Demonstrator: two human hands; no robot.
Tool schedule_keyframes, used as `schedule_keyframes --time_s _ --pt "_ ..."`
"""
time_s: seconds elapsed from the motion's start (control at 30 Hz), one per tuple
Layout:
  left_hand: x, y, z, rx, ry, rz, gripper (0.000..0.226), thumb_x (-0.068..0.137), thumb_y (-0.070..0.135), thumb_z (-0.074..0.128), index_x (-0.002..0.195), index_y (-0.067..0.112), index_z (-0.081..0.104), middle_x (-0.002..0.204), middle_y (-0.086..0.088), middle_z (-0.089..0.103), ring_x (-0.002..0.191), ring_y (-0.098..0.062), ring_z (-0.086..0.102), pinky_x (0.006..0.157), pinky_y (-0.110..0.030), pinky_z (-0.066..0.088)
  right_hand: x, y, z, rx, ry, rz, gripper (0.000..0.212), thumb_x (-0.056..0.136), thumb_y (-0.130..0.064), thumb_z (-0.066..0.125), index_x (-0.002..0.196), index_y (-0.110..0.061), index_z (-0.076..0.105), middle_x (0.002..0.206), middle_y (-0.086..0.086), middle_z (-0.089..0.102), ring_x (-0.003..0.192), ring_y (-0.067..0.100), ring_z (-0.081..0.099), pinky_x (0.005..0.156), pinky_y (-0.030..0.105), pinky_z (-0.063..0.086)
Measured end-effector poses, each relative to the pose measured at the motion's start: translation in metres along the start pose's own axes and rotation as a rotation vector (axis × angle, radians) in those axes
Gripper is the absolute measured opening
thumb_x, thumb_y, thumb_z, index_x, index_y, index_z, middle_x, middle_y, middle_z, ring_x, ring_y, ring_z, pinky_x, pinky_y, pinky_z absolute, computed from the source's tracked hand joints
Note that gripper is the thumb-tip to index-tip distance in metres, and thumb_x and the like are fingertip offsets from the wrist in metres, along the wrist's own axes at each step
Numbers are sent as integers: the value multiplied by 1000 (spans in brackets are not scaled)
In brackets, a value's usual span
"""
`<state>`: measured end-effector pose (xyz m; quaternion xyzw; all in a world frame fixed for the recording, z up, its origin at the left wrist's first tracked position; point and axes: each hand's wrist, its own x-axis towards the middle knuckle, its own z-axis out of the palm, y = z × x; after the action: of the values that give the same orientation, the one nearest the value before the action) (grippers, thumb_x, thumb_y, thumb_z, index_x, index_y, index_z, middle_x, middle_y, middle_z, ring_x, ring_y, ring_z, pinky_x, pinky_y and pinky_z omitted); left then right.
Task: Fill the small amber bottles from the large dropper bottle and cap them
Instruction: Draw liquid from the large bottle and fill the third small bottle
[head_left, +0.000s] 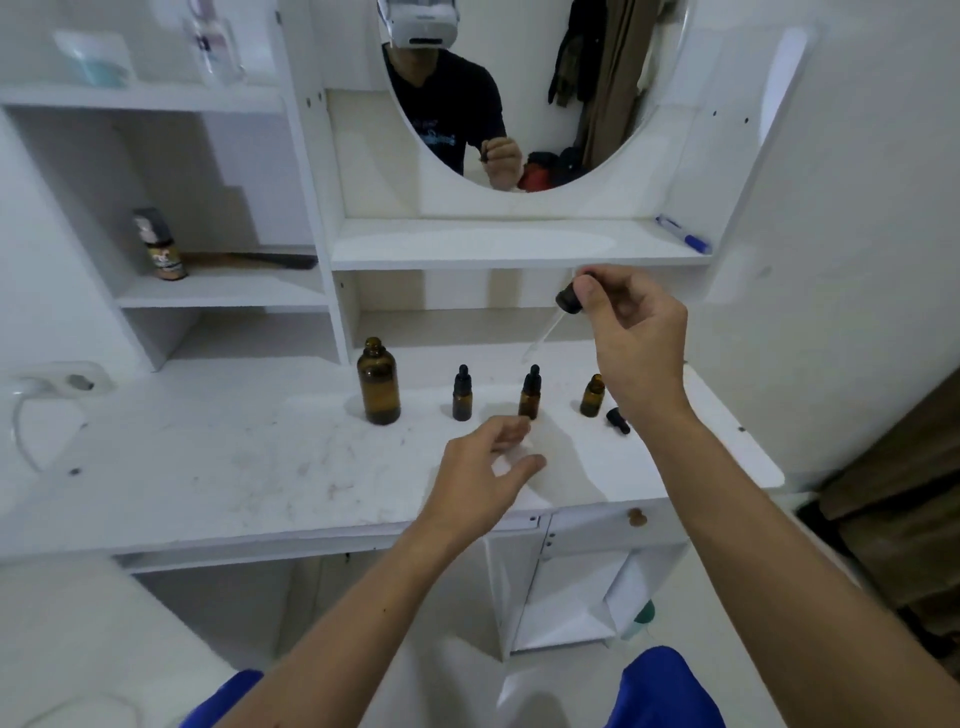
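Observation:
The large amber bottle (379, 384) stands uncapped on the white vanity top (234, 457). To its right stand three small amber bottles: the left one (462, 395) and the middle one (530, 394) carry black dropper caps, while the right one (592, 396) is uncapped. A small black dropper cap (618, 421) lies beside the right bottle. My right hand (628, 332) pinches the large dropper (558, 317) by its black bulb, its glass tube slanting down-left above the small bottles. My left hand (483, 478) hovers with fingers apart just in front of the middle bottle, holding nothing.
An oval mirror (571, 114) hangs above a shelf with a blue pen (683, 235). A small labelled bottle (163, 249) and a dark flat tool (270, 260) sit on the left shelf. A wall socket with cable (78, 382) is at far left. A drawer knob (636, 516) is below.

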<state>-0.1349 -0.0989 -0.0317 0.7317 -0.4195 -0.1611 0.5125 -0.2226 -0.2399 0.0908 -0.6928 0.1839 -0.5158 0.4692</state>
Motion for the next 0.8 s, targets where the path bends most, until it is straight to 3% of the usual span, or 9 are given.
schedule_keyframes --time_s 0.07,0.2,0.3,0.4,0.57,0.8 --pt "-14 -11 -27 29 49 -11 47 91 35 78 135 26 64 132 15 68 118 5 63 103 -13 49 -3 -4 21 33 -26 -11 9 102 -10 69 109 -10 75 90 -13 77 91 1 76 88 16 56" --pt "-32 -33 -80 25 265 -104 52 89 33 80 136 24 62 135 11 66 123 -4 62 108 -24 49 -5 -12 62 50 -87 -35 11 102 -8 69 111 -7 75 98 -7 76 95 1 74 91 17 56" --pt "-31 -45 -108 16 400 -181 64 88 31 82 144 19 54 145 2 61 132 -14 58 113 -32 46 -1 -16 92 80 -136 -44 11 101 -9 70 109 -15 75 102 -3 76 100 8 74 96 24 58" --pt "-21 -47 -120 -33 407 -229 73 86 29 84 149 18 49 151 -3 56 137 -17 55 115 -31 43 2 -18 116 77 -162 -34 12 101 -10 71 106 -20 74 101 -6 76 99 5 73 96 23 58" --pt "-1 -49 -120 -48 359 -235 78 84 30 86 151 19 47 152 -1 56 137 -19 54 118 -37 42 6 -15 135 60 -162 -18 11 101 -11 70 110 -13 76 99 -8 76 94 -2 73 91 18 58" --pt "13 -51 -116 -93 439 -193 53 88 19 82 137 15 61 127 4 70 118 -15 65 109 -35 51 6 -5 149 11 -201 -44 11 101 -12 70 111 -10 76 101 -5 77 96 3 73 90 17 57"
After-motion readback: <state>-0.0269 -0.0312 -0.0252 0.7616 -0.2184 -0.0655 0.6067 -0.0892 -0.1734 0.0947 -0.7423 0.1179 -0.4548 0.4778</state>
